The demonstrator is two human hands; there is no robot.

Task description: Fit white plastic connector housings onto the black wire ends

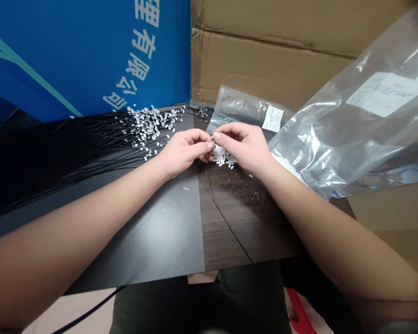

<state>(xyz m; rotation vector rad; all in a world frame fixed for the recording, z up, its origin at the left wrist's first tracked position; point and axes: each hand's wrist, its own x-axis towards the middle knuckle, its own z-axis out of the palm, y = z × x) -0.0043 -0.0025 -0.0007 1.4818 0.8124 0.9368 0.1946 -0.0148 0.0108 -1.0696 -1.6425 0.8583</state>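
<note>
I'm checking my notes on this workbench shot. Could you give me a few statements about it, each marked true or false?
1. The left hand and right hand meet at the fingertips. True.
2. The black wires with white tips fan out right of the hands. False: they fan out to the left.
3. White pieces lie piled beneath the right hand. True.
4. The large clear plastic bag lies left of the hands. False: it lies to the right.
5. The board behind the wires is red. False: it is blue.
</note>
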